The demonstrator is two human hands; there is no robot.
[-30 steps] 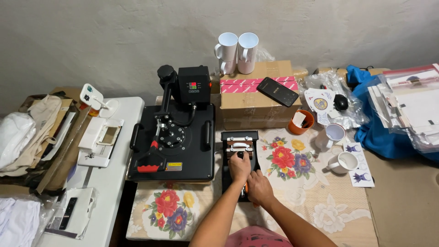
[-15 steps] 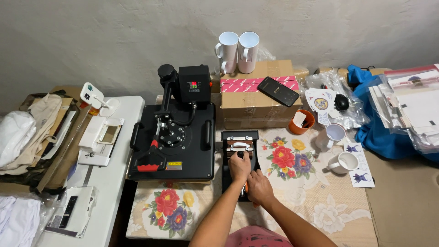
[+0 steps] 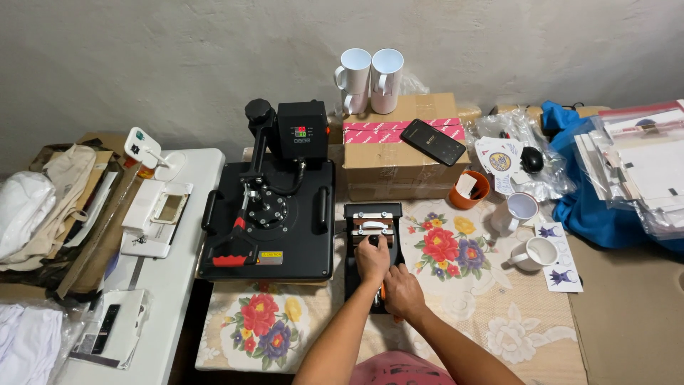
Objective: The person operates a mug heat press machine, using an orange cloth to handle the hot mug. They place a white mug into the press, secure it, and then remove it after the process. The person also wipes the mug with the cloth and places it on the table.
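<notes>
Since the mug press (image 3: 372, 246) looks like stiff, heavy metal, grip it by its rigid parts. Your left hand (image 3: 372, 258) closes on its top clamp; your right hand (image 3: 403, 291) wraps the near lever.

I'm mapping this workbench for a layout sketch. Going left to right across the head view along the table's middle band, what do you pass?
White cloth bundle → white plastic frame → black flat heat press → small black mug press under the left hand → orange cup → white mug → blue cloth.

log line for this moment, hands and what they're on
left hand: on small black mug press | right hand: gripping its orange-handled lever | beside: large black flat heat press
</notes>
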